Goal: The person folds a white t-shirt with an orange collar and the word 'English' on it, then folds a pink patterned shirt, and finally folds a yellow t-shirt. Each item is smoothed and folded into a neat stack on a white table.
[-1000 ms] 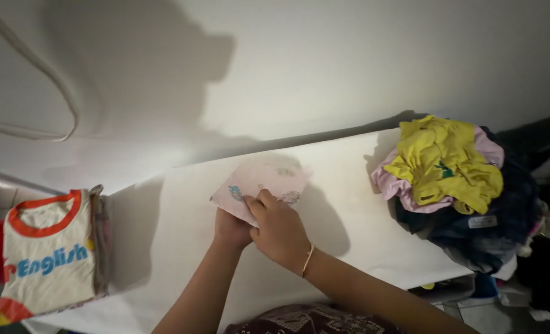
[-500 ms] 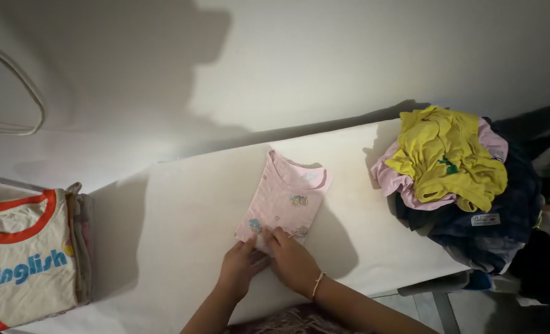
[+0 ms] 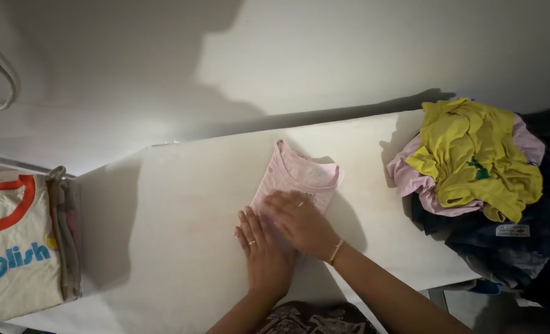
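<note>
A small pink folded shirt (image 3: 303,176) lies on the white table (image 3: 164,204), its neckline toward the wall. My right hand (image 3: 301,224) lies flat on the near half of the shirt, fingers spread. Beside it, my left hand (image 3: 264,250) presses flat on the shirt's near left edge and the table. Both hands are palm down and hold nothing. The lower part of the shirt is hidden under them.
A heap of unfolded clothes, topped by a yellow garment (image 3: 473,158), sits at the table's right end. A stack of folded clothes with a white shirt trimmed in orange (image 3: 9,247) is at the left. A white wall runs behind.
The pink shirt went from held up and half folded to lying flat. My hands moved from gripping its near edge to pressing flat on it.
</note>
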